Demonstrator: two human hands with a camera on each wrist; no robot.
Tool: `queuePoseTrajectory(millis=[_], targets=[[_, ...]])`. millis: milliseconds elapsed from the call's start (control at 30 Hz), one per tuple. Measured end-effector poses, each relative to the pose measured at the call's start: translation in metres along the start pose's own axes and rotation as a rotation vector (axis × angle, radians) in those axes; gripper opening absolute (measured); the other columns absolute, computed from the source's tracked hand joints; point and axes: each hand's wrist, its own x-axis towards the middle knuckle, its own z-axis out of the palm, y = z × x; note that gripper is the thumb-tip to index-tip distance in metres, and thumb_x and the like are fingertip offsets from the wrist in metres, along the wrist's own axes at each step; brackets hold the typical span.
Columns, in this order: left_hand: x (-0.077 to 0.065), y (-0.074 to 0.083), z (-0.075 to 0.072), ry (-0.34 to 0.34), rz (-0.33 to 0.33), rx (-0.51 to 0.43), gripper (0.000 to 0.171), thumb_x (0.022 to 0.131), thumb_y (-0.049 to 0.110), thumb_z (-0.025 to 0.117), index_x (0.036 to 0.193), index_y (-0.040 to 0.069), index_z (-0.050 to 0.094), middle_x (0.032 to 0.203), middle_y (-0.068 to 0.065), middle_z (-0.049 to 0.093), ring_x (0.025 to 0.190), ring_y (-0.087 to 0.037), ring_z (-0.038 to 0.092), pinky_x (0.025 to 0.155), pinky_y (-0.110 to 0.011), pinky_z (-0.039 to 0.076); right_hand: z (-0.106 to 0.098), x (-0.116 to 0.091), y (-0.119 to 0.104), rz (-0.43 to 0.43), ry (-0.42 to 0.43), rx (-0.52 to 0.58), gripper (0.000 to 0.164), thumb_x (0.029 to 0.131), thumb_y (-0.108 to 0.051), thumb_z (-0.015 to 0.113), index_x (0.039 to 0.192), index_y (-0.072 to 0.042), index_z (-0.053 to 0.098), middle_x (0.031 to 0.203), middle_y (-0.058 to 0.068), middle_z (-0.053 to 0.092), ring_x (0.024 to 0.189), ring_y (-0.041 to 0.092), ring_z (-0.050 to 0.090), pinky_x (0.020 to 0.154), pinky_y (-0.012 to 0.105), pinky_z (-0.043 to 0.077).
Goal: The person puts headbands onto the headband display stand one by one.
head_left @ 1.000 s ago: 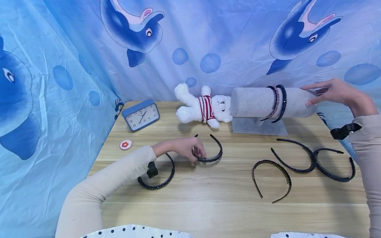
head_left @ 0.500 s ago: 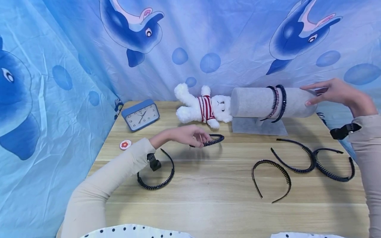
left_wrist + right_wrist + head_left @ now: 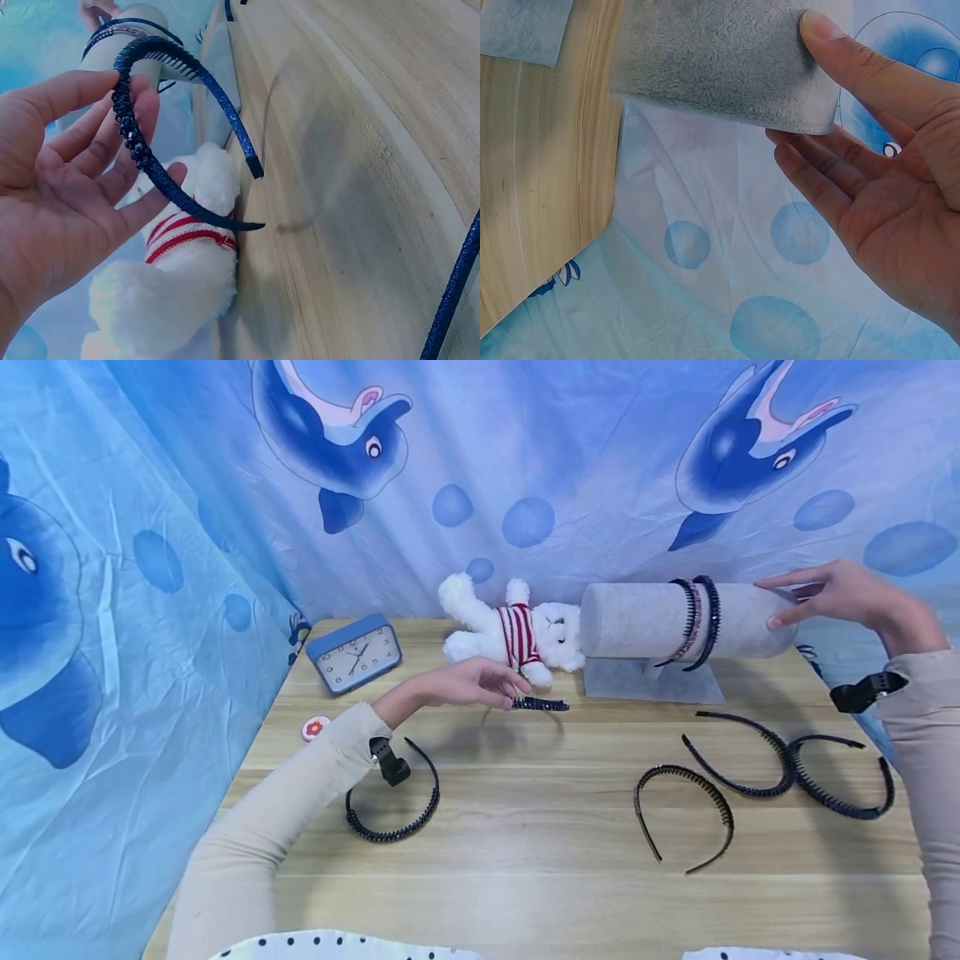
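In the head view my left hand holds a dark headband above the middle of the table. The left wrist view shows the thumb and fingers pinching its beaded, toothed curve, the two tips pointing toward the tabletop. My right hand grips the right end of a grey plush roll on a headband display stand. In the right wrist view the thumb presses one side and the other fingers lie at the roll's edge. Two headbands, a pinkish beaded one and a dark one, encircle the roll.
One headband lies under the left forearm. At right lie three more: a near one, a middle one and a far-right one. A white plush bear, blue clock and round flower badge sit further back.
My left hand has lifted the headband off the table and moved it up and slightly back, turning it so its curve faces up. The right hand stays at the roll's end.
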Motion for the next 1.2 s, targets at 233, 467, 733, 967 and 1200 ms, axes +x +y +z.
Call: queuePoseTrajectory(millis=[233, 467, 733, 967, 1200], targets=[[0.003, 0.004, 0.001, -0.12, 0.035, 0.221, 0.039, 0.096, 0.003, 0.065, 0.135, 0.0, 0.063, 0.131, -0.013, 0.068, 0.116, -0.021, 0.066, 0.101, -0.028, 0.055, -0.001, 0.001, 0.001, -0.003, -0.005, -0.001, 0.08, 0.086, -0.045, 0.081, 0.154, -0.035, 0.039, 0.161, 0.033, 0.024, 0.142, 0.061, 0.023, 0.108, 0.08, 0.021], [0.005, 0.013, 0.002, -0.157, -0.041, 0.279, 0.04, 0.098, 0.005, 0.062, 0.138, 0.0, 0.061, 0.139, -0.014, 0.064, 0.119, -0.021, 0.064, 0.099, -0.028, 0.055, -0.002, 0.001, 0.0, 0.002, -0.006, -0.004, 0.081, 0.087, -0.046, 0.08, 0.155, -0.032, 0.039, 0.161, 0.033, 0.024, 0.141, 0.061, 0.023, 0.108, 0.08, 0.02], [0.004, 0.013, 0.001, -0.028, -0.046, 0.122, 0.041, 0.097, 0.004, 0.062, 0.137, -0.008, 0.056, 0.129, -0.025, 0.065, 0.11, -0.025, 0.07, 0.097, -0.031, 0.058, -0.002, 0.0, 0.0, 0.002, -0.004, -0.007, 0.08, 0.086, -0.047, 0.08, 0.154, -0.033, 0.04, 0.161, 0.032, 0.024, 0.143, 0.061, 0.021, 0.109, 0.08, 0.021], [0.001, 0.015, -0.002, 0.11, 0.003, -0.005, 0.037, 0.096, -0.001, 0.06, 0.133, -0.008, 0.058, 0.123, -0.024, 0.068, 0.103, -0.024, 0.074, 0.092, -0.033, 0.06, -0.001, 0.0, -0.001, 0.001, 0.007, 0.006, 0.079, 0.085, -0.045, 0.081, 0.153, -0.035, 0.042, 0.16, 0.032, 0.026, 0.143, 0.06, 0.023, 0.108, 0.079, 0.022], [0.001, 0.02, -0.005, 0.176, 0.019, -0.164, 0.036, 0.096, -0.002, 0.061, 0.131, -0.008, 0.057, 0.12, -0.03, 0.067, 0.109, -0.038, 0.072, 0.09, -0.034, 0.062, 0.001, -0.001, -0.001, 0.007, 0.011, 0.015, 0.078, 0.085, -0.046, 0.082, 0.152, -0.036, 0.043, 0.161, 0.032, 0.025, 0.144, 0.06, 0.022, 0.108, 0.079, 0.023]])
